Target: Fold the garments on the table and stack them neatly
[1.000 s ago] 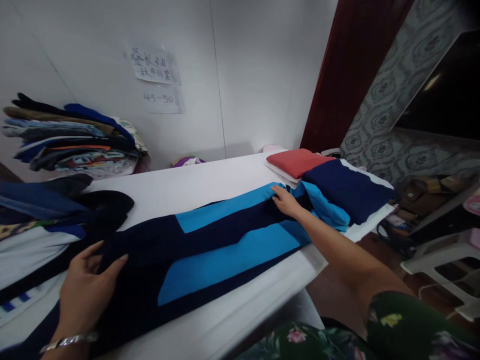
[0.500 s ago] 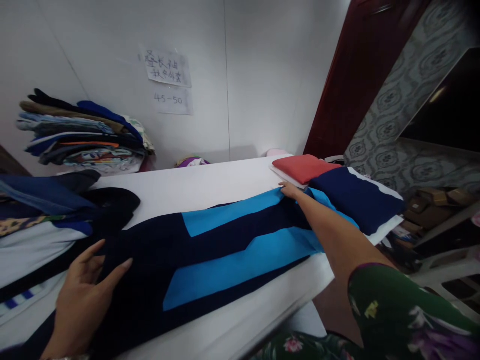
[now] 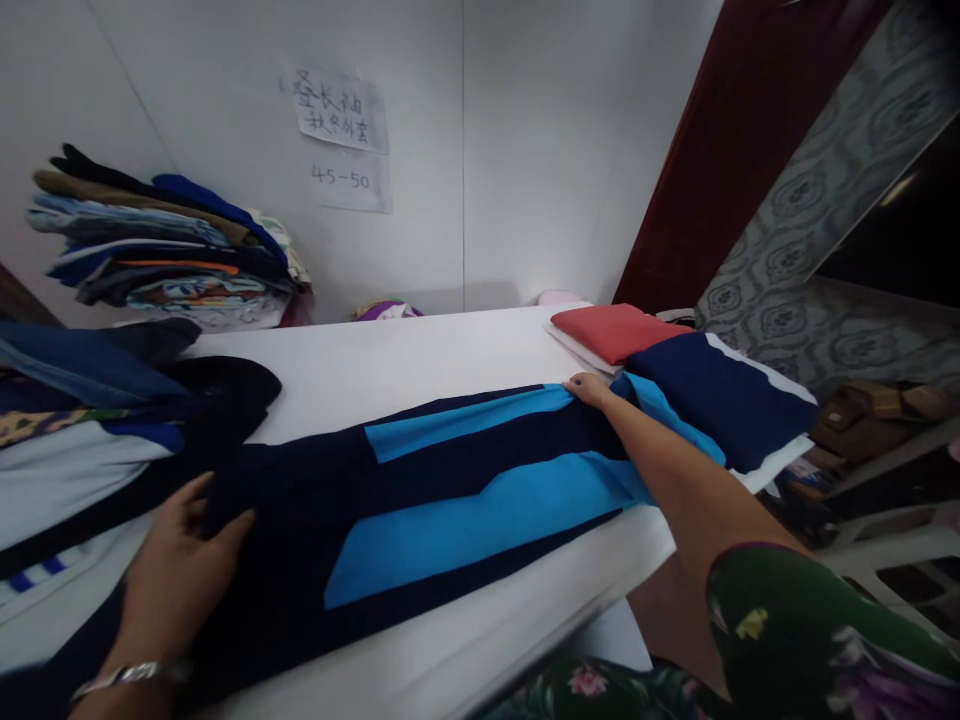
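A navy garment with light-blue panels (image 3: 480, 525) lies lengthwise along the white table. My left hand (image 3: 184, 565) is at its dark left end, thumb and forefinger spread with navy cloth between and under them; the other fingers are partly hidden. At the far right part of the garment, my right hand (image 3: 589, 388) pinches the upper edge of a light-blue panel. Just beyond that hand sits a folded navy and white garment (image 3: 724, 400), with a folded red garment (image 3: 611, 332) behind it.
A tall stack of folded clothes (image 3: 172, 250) stands at the back left. Loose clothes, including a white piece (image 3: 75, 470), are heaped on the left. Handwritten paper signs (image 3: 341, 110) hang on the wall behind the white table (image 3: 420, 350). Boxes (image 3: 862, 420) sit at the right.
The upper light-blue panel looks narrower, its edge folded over by my right hand. My left hand has shifted slightly left, and the camera view has moved a little.
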Available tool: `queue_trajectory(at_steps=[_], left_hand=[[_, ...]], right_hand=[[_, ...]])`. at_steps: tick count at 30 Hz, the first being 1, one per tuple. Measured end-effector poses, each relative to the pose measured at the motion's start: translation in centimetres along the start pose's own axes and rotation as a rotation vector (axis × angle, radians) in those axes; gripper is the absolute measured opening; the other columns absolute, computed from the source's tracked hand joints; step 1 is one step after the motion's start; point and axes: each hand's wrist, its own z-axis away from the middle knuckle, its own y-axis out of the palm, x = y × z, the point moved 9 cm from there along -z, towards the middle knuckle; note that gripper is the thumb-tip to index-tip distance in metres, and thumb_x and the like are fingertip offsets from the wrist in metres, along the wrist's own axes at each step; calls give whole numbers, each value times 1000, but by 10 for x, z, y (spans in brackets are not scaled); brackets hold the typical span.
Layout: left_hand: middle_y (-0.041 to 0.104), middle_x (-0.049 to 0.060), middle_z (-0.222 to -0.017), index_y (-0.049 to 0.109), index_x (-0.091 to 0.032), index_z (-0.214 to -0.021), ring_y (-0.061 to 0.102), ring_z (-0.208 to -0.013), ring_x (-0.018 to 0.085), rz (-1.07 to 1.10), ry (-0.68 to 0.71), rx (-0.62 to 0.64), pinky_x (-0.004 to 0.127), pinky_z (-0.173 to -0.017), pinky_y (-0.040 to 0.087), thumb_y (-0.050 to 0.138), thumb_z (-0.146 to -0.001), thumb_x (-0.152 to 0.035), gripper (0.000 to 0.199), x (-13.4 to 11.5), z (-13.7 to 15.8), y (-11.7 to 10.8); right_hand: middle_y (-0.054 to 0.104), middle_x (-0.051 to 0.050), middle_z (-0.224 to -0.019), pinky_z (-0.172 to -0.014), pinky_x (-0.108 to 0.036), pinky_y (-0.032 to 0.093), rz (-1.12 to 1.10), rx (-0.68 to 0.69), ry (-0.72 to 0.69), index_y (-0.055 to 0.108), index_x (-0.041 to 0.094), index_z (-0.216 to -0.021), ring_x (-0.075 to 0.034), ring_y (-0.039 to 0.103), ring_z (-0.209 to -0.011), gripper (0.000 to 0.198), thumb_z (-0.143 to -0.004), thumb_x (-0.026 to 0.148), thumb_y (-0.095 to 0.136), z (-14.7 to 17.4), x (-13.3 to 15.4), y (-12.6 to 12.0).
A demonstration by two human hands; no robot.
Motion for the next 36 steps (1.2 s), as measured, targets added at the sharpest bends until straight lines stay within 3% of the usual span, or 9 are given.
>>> queue_trajectory(at_steps=[3, 9, 14, 19, 23, 25, 28, 30, 36], left_hand=[[57, 16, -129, 42, -16, -138, 59, -109, 34, -178, -21, 134, 52, -92, 48, 56, -77, -39, 67, -5, -1, 13], [57, 14, -129, 43, -17, -137, 58, -113, 31, -121, -42, 55, 47, -96, 45, 52, -78, -41, 64, -14, 7, 1], [52, 18, -131, 40, -12, -138, 54, -115, 34, -240, 43, 75, 49, -94, 45, 46, -80, -40, 65, -26, 12, 3], [44, 20, -140, 44, -7, -134, 42, -128, 34, -352, 288, -40, 49, -102, 38, 37, -85, -40, 59, -52, 24, 2], [45, 15, -143, 48, -12, -130, 31, -137, 26, -377, 519, -215, 47, -113, 19, 30, -91, -40, 52, -78, 46, -2], [43, 15, -145, 47, -11, -133, 27, -139, 26, -445, 607, -150, 50, -114, 14, 31, -91, -40, 52, -81, 50, 14], [48, 15, -141, 58, -15, -125, 34, -135, 33, -644, 661, 177, 57, -108, 22, 33, -90, -29, 46, -65, 48, 56], [50, 12, -140, 65, -22, -118, 36, -134, 34, -763, 668, 310, 59, -105, 24, 33, -89, -21, 43, -53, 47, 73], [47, 7, -143, 63, -30, -121, 32, -137, 32, -903, 689, 323, 57, -106, 24, 39, -85, -13, 46, -49, 47, 75]], right_hand=[[68, -15, -101, -86, -36, 40, 50, -51, 36, 68, 14, -92, -29, 60, -99, 44, -84, 54, 52, 0, 5, 2], [66, -8, -115, -92, -33, 39, 36, -109, -9, 63, 21, -113, -23, 58, -108, 46, -93, 52, 36, 10, 7, -5], [61, -12, -124, -97, -38, 38, 67, -72, -44, 64, 19, -115, -28, 52, -116, 43, -88, 49, 49, 17, 7, -1], [43, -14, -144, -108, -55, 18, 120, -172, -62, 53, 20, -130, -31, 30, -136, 46, -91, 44, 46, 23, 31, -9], [33, -12, -150, -111, -54, 13, 99, -106, -292, 45, 22, -138, -28, 21, -141, 51, -94, 49, 38, 36, 86, 0], [28, -10, -153, -112, -53, 13, 89, 24, -419, 41, 25, -141, -28, 18, -142, 57, -93, 56, 36, 47, 112, 18], [23, -9, -155, -112, -54, 12, 125, 191, -493, 35, 27, -145, -30, 16, -143, 63, -92, 61, 32, 62, 127, 46], [22, -9, -155, -112, -53, 11, 148, 209, -499, 33, 26, -146, -30, 16, -143, 63, -93, 61, 29, 68, 127, 56], [19, -8, -156, -113, -52, 9, 103, 259, -470, 31, 26, -147, -29, 13, -143, 63, -93, 59, 31, 64, 122, 57]])
